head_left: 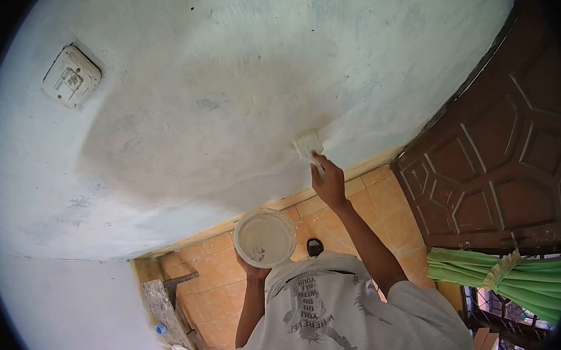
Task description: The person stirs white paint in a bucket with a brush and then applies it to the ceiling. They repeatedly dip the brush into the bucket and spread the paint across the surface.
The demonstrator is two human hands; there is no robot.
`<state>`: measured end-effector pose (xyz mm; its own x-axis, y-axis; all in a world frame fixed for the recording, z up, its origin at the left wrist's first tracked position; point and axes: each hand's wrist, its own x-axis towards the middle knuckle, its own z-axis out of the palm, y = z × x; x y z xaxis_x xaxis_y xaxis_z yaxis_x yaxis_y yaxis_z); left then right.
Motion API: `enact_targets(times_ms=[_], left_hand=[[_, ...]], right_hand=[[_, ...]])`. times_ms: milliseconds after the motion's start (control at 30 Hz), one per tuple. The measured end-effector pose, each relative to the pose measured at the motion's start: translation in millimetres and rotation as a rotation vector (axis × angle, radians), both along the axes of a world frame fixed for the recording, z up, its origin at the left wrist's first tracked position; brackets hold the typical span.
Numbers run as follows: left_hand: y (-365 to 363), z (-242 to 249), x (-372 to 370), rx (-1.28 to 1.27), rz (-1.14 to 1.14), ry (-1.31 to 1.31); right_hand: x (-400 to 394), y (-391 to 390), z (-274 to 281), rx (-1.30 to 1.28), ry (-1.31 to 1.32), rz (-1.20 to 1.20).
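Note:
My right hand (328, 179) is closed around the handle of a wide paintbrush (306, 146). The brush's pale bristles touch, or nearly touch, the lower part of the wall (223, 94). A broad damp-looking grey patch spreads across the wall to the left of the brush. In front of my body, my left hand (253, 268) grips a round plastic paint bucket (292, 229) from beneath and the side; most of its fingers are hidden behind it. Whitish liquid with a few dark specks shows inside.
A switch plate (72, 77) sits on the wall at upper left. On the right stand a brown panelled door (500, 153) and a green curtain (535, 281). A stained board (163, 313) and a blue cap-like item (160, 329) are at lower left, above orange floor tiles (213, 280).

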<state>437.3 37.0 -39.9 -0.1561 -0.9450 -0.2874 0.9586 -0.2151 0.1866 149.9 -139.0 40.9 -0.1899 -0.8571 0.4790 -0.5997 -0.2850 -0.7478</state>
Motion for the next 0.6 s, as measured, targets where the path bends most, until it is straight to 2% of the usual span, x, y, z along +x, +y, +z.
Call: enact_targets(times_ms=[67, 167, 233, 367, 433, 533, 600], left_hand=[[1, -5, 4, 0.017, 0.006, -0.017], [0, -5, 4, 0.047, 0.020, -0.041], [-1, 1, 3, 0.033, 0.036, -0.062], [3, -4, 4, 0.016, 0.013, -0.028], [-2, 5, -2, 0.019, 0.023, -0.087], [-7, 16, -10, -0.025, 0.025, -0.036], [-6, 14, -10, -0.036, 0.025, -0.014]], right_hand=[[-5, 7, -15, 0.184, 0.041, 0.015], [-16, 12, -36, 0.175, 0.100, 0.055], [-12, 13, 11, 0.104, 0.041, 0.056], [-2, 24, 146, -0.057, -0.086, 0.061], [1, 21, 184, -0.132, -0.087, 0.062], [4, 9, 196, -0.192, -0.068, 0.025], [5, -3, 173, -0.150, -0.042, 0.010]])
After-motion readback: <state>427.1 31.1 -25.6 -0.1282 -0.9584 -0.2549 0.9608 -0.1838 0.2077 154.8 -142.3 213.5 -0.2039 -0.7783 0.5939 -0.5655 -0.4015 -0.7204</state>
